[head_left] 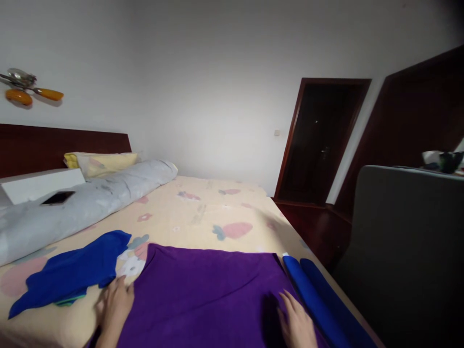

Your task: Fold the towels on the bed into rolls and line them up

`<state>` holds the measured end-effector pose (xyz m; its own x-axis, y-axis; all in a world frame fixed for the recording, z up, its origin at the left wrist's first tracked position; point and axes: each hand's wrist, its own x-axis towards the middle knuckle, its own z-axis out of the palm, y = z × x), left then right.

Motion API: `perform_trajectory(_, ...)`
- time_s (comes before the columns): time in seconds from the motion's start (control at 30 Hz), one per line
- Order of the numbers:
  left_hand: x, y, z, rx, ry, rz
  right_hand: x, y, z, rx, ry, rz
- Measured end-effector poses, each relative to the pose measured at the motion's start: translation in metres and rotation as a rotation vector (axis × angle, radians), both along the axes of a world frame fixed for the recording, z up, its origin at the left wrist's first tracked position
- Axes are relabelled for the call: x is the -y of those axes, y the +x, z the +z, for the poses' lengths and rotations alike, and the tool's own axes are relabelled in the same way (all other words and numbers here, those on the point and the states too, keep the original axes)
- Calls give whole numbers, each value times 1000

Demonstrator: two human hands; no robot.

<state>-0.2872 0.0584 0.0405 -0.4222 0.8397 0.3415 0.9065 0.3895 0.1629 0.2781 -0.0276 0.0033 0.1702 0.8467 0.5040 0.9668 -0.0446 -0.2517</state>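
A purple cloth (206,295) lies spread on the bed (203,203), with a few light creases across it. My left hand (118,307) rests at the cloth's left edge, its fingers apart and nothing visible in them. Over the right part of the cloth is my right hand (296,319), fingers spread and holding nothing, with a dark shadow beside it. A crumpled blue cloth (79,268) lies left of my left hand. Two long blue folded or rolled pieces (308,290) lie along the purple cloth's right side.
A long grey bolster (108,193) crosses the bed's left side, with a phone (58,197) on it. Behind are a white box (45,183) and a yellow pillow (105,164). A dark chair back (402,251) stands at the right, near a dark door (319,140).
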Motion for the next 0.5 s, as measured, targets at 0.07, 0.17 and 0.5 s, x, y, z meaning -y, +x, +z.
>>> perform_trajectory(0.07,-34,22,11,87,-69,-8,-43,-20,8,-81,-106,143)
perform_trajectory(0.17,-81,42,15,212,-190,-44,-102,-30,14,-108,-327,188)
perform_trajectory(0.5,-143,7,6,331,-262,-188,-163,45,-3,-33,-464,-64)
